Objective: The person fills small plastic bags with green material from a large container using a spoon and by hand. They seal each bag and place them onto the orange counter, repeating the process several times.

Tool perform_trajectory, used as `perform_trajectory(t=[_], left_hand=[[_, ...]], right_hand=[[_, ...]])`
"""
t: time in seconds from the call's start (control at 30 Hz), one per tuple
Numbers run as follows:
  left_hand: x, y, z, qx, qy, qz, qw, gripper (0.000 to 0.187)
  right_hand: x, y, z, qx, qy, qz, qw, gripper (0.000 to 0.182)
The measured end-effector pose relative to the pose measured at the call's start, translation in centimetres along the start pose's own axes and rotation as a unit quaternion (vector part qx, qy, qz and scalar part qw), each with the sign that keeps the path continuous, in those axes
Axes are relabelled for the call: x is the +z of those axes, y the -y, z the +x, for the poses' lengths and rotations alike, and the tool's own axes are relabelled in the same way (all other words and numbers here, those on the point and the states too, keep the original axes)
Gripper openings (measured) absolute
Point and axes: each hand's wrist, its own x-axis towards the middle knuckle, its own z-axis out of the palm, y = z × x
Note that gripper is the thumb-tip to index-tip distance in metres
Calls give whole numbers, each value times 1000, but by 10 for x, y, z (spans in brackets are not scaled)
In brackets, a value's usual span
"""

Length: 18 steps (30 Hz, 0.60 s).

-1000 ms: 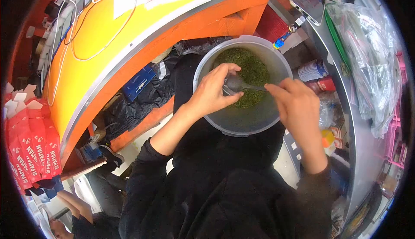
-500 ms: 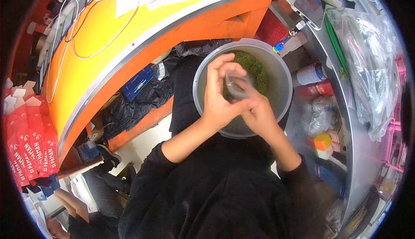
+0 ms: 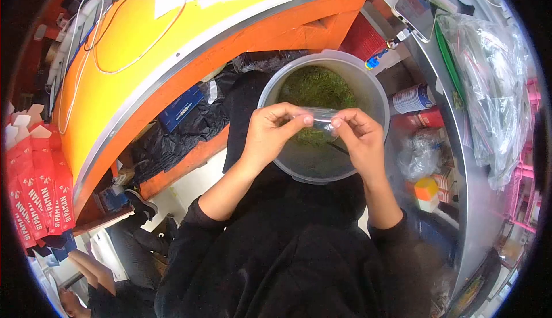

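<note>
Between my two hands a small clear plastic bag (image 3: 323, 114) is stretched sideways. My left hand (image 3: 275, 127) pinches one end of it between thumb and fingers. At the other end, the thumb and fingers of my right hand (image 3: 361, 137) grip it the same way. Both hands are over a translucent plastic bucket (image 3: 376, 102). Loose, finely cut green leafy material (image 3: 313, 87) lies in the bucket, partly hidden by my hands and the bag. Something thin and dark, partly covered by my right hand, shows in the lower part of the bucket.
A yellow-topped table (image 3: 138, 36) with orange sides curves along the left, with cables and papers on it. Red boxes (image 3: 40, 186) stand at far left. Clear plastic bags (image 3: 489, 88) lie on the grey surface at right. Another person's arm (image 3: 92, 272) shows at lower left.
My hands have moved apart and lower, from close together with the bag upright between them to holding it stretched level by its two ends.
</note>
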Motion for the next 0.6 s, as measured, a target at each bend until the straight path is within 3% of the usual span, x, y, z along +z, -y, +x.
perform_trajectory(t=[0.17,0.27,0.37,0.6], left_hand=[[-4,3,-4,-2,16,62,998,4],[-7,3,-3,81,25,113,990,4],[-2,-8,-4,190,22,224,956,6],[-8,-14,-1,213,18,255,943,5]], right_hand=[[3,3,0,-7,9,-14,1000,7],[5,1,3,-33,26,-16,999,7],[5,3,2,-41,41,-125,991,6],[10,14,12,-76,74,-185,977,7]])
